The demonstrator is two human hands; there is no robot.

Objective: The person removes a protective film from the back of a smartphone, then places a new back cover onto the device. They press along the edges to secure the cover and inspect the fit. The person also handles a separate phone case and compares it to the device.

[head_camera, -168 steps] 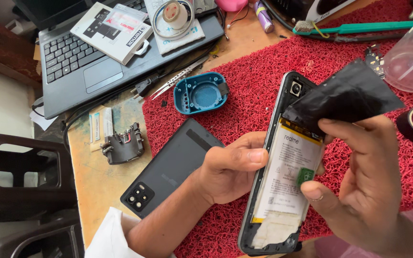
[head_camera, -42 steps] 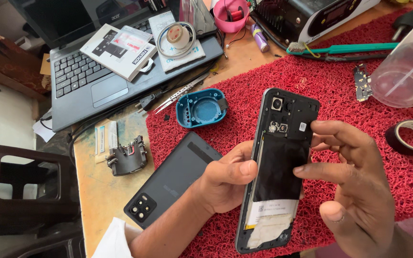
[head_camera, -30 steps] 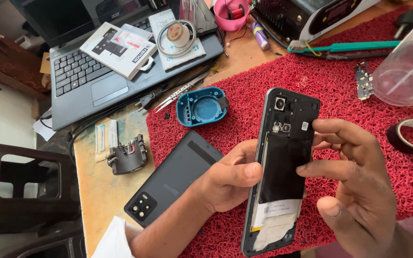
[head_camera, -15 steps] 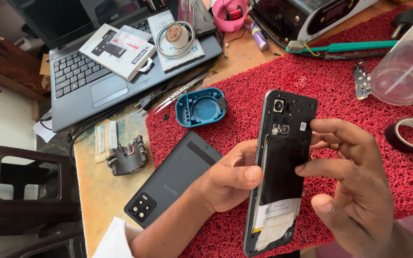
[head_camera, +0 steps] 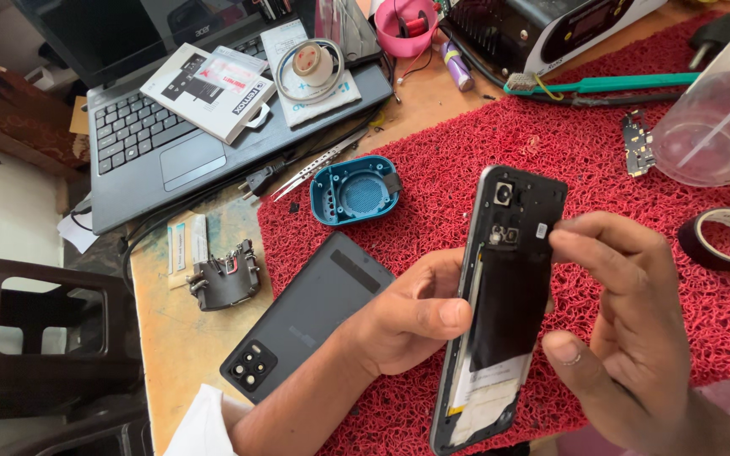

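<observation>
Looking down from the head camera, the person's left hand grips the left edge of an opened black smartphone with its back cover removed, thumb wrapped over the frame, holding it upright and tilted above the red looped-fibre work mat. The right hand closes on the phone's right side, forefinger at the upper edge near the camera module and thumb lower down beside the dark battery area, where pale adhesive strip shows near the bottom. The detached grey plastic back cover with its camera cut-outs lies flat on the mat just beside the left wrist. Farther off sit a round blue plastic speaker shell, steel tweezers, a grey laptop and a roll of black tape. Done well, this handling would mean a steady frame grip and light, even finger pressure, kept clear of the exposed camera parts.
</observation>
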